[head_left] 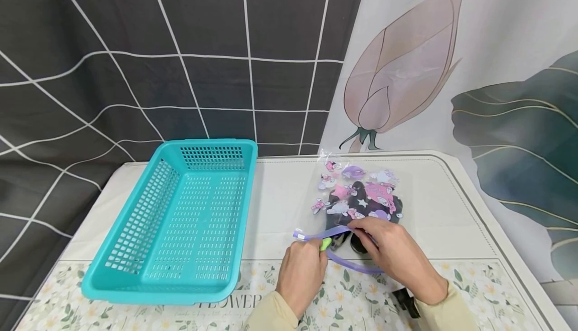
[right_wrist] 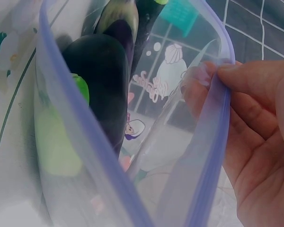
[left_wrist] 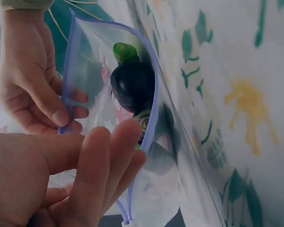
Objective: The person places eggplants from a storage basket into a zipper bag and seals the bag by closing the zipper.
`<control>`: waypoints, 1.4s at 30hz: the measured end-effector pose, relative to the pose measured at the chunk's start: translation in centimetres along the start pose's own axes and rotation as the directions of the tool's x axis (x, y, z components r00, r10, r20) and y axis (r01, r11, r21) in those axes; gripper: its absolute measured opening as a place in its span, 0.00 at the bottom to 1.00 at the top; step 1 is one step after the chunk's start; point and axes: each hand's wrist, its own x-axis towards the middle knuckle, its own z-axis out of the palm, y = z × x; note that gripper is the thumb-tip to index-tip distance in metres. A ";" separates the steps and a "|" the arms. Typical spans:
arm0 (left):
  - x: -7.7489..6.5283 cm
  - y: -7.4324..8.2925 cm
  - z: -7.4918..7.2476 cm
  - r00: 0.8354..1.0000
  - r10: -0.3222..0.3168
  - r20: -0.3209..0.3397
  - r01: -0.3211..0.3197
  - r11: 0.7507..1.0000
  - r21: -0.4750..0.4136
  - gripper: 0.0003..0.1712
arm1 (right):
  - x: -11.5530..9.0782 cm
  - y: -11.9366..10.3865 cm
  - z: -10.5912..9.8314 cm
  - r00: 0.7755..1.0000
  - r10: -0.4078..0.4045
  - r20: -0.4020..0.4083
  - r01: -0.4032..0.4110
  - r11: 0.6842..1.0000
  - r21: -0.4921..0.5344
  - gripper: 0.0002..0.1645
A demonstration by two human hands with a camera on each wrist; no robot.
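A clear zip bag [head_left: 379, 193] with pink and purple cartoon prints lies on the table, its purple-edged mouth spread toward me. Dark eggplants [right_wrist: 97, 75] lie inside; one in the right wrist view has a streaked, paler end. My right hand [head_left: 384, 240] pinches the far purple strip between thumb and fingers, holding the mouth apart. At the left side of the mouth, my left hand [head_left: 303, 268] has its fingers at a bright green stem [head_left: 325, 243], which sticks out beside the index finger. In the left wrist view, the left fingers [left_wrist: 97, 163] partly hide that stem.
To the left stands a teal plastic basket [head_left: 203, 220] with perforated walls and nothing in it. The bag's white slider [head_left: 299, 234] sits left of my left hand. A flower-print cloth [head_left: 469, 291] covers the near table, and dark checked fabric [head_left: 207, 80] hangs behind.
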 end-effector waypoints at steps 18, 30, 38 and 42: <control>0.1 -0.4 0.7 0.996 0.011 -0.087 -0.009 1.000 0.018 0.04 | 0.1 0.0 0.1 1.000 -0.003 0.005 0.003 1.000 -0.002 0.16; 0.3 -0.6 0.4 0.998 0.036 -0.050 -0.036 0.999 -0.004 0.05 | 0.0 0.0 0.0 1.000 -0.008 0.003 0.008 1.000 0.004 0.16; 0.4 -0.7 0.2 0.995 0.098 0.022 -0.098 0.994 0.044 0.06 | 0.0 0.1 0.1 1.000 -0.011 -0.008 0.011 1.000 0.005 0.16; 0.3 -0.8 0.3 0.990 0.128 0.057 -0.132 0.989 0.070 0.05 | 0.0 0.1 0.1 1.000 -0.009 -0.005 0.009 1.000 0.006 0.16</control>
